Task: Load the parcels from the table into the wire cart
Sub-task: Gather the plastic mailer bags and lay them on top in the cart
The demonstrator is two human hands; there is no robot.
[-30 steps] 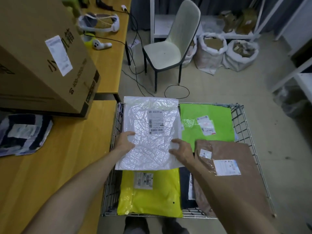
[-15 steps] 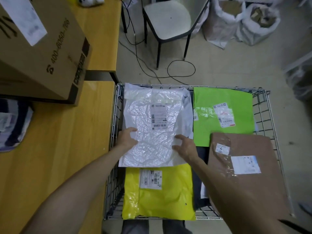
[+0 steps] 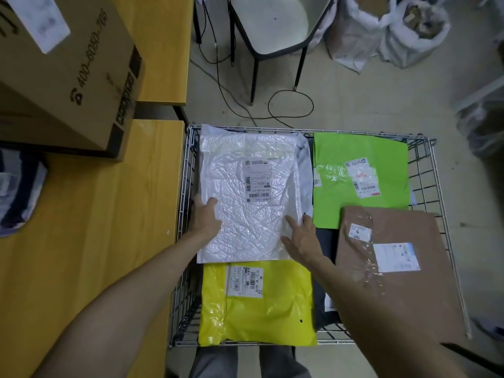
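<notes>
While wire cart (image 3: 421,170) holds green parcel (image 3: 354,151), yellow parcel (image 3: 259,317), brown parcel (image 3: 409,233), white parcel (image 3: 245,230) lies flat, long side pointing away from you; your left hand (image 3: 206,216) pinches its edge, right hand (image 3: 302,238) flat on it.

A: What can we read here?
B: On the cardboard box (image 3: 68,77) we make out 400-6050-766. There's a 4 on the brown parcel (image 3: 409,222) sticker (image 3: 360,232) and 25 at the green parcel (image 3: 354,151) edge. The other labels blur.
</notes>
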